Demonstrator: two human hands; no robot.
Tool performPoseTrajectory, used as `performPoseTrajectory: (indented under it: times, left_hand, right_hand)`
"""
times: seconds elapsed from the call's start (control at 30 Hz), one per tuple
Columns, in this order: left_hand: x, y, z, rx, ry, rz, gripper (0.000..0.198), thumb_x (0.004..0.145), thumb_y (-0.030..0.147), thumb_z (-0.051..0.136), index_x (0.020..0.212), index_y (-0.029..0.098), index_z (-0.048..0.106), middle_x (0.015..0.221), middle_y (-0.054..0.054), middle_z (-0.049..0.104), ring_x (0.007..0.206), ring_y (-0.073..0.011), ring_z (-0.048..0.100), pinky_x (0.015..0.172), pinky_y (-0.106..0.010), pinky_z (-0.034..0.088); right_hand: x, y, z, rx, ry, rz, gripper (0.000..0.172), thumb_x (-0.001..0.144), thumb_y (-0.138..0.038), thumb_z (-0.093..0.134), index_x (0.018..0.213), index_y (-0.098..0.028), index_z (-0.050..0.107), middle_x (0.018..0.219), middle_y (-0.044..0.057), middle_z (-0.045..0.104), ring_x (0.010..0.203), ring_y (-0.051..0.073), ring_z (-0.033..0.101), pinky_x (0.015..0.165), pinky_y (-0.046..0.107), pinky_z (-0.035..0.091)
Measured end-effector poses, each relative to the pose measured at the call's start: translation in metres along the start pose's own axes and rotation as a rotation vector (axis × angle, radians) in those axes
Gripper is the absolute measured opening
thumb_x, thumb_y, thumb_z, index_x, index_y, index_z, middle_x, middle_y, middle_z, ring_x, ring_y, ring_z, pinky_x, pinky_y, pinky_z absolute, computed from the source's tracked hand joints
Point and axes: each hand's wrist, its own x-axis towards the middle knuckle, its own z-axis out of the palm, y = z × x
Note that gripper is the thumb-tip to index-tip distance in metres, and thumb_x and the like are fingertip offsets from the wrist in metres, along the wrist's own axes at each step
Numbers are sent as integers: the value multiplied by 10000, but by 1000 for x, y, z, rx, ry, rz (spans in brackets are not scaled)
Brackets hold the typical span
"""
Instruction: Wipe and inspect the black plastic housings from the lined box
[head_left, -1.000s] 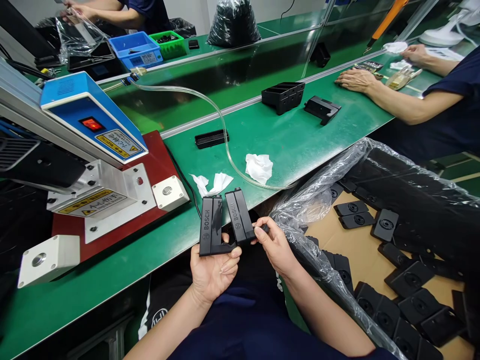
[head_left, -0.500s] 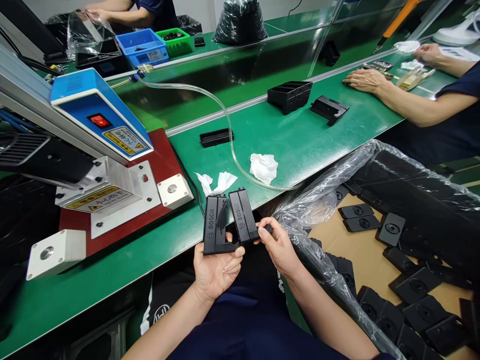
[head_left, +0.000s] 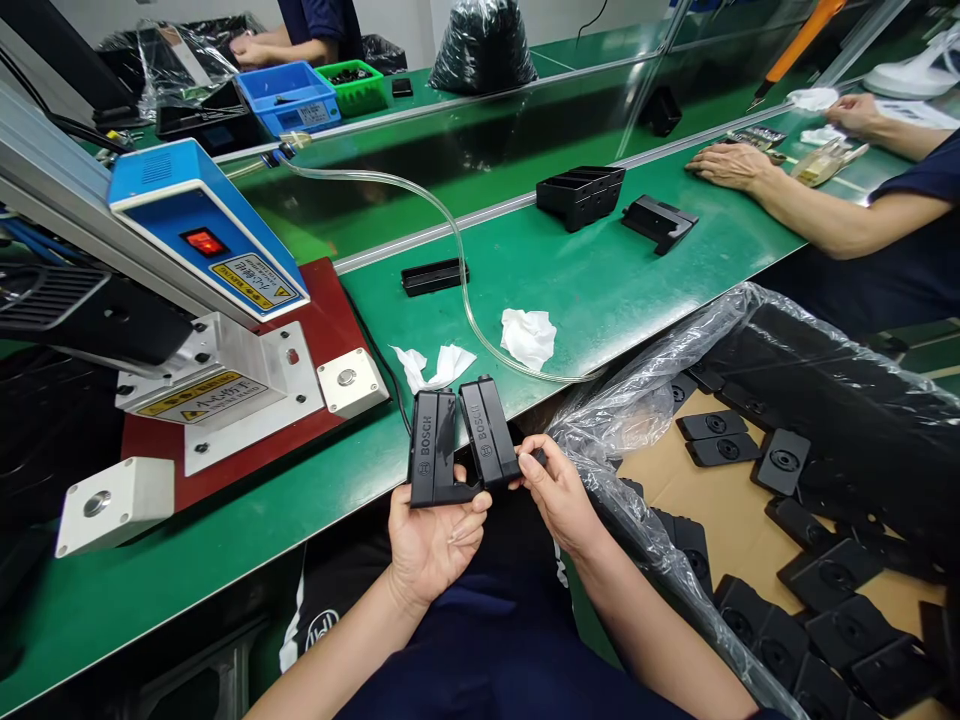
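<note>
Two black plastic housings marked BOSCH are held side by side over the bench's front edge. My left hand (head_left: pixel 436 535) grips the left housing (head_left: pixel 433 450) from below, its fingers curled under the bottom end. Close beside it, tilted slightly, is the right housing (head_left: pixel 487 435); my right hand (head_left: pixel 556 490) pinches its lower right corner between thumb and fingers. The lower ends of the two housings sit close together near my left fingertips; I cannot tell whether they are joined. Crumpled white tissue (head_left: pixel 442 368) lies just behind the housings.
A press with a blue control box (head_left: pixel 202 225) and white button boxes (head_left: pixel 351 382) stands left. A clear hose (head_left: pixel 459 250) crosses the green bench (head_left: pixel 600 310). More black housings (head_left: pixel 580 195) lie further back. At right, a plastic-lined carton (head_left: pixel 720 500) holds many black parts; a co-worker's hand (head_left: pixel 727 160) rests beyond.
My hands and both housings keep nearly the same pose. Across the back bench, another person's hands have shifted right, away from the clear plastic bag.
</note>
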Motion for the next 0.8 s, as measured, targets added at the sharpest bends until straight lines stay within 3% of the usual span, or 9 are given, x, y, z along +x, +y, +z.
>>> performPoseTrajectory:
  times: [0.2, 0.8]
  left_hand:
    - [1, -2, 4, -15, 50, 26, 400, 730, 483, 522, 914, 146, 637, 772, -90, 515, 495, -64, 318, 463, -166, 316]
    - [-3, -3, 9, -7, 50, 35, 361, 730, 452, 537, 897, 152, 648, 757, -80, 510, 502, -64, 334, 469, -160, 345]
  right_hand:
    - [-1, -1, -1, 17, 5, 6, 193, 862, -397, 636, 901, -232, 543, 901, 2, 485, 761, 129, 489, 652, 256, 497]
    - [-1, -4, -2, 15, 37, -4, 220, 855, -422, 636, 898, -232, 533, 923, 4, 499, 738, 127, 493, 651, 253, 487]
